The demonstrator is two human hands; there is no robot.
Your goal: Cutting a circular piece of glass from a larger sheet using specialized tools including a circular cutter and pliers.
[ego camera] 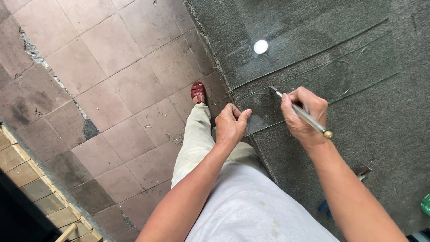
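Observation:
A clear glass strip point(313, 80) lies on a grey carpeted table point(385, 121), with round cut lines scored in it. My right hand point(304, 116) grips a slim metal glass cutter point(301, 112) like a pen, its tip resting on the glass near the strip's left end. My left hand point(230, 125) pinches the near left corner of the strip at the table's edge, thumb and fingers closed on the glass. A larger glass sheet point(286, 40) lies behind the strip, reflecting a round white light.
The table's edge runs diagonally past my pale trousers and red sandal point(198, 92). Brown floor tiles point(112, 80) with a cracked seam fill the left. A dark tool handle point(360, 170) and a blue object sit near my right forearm, something green at the far right edge.

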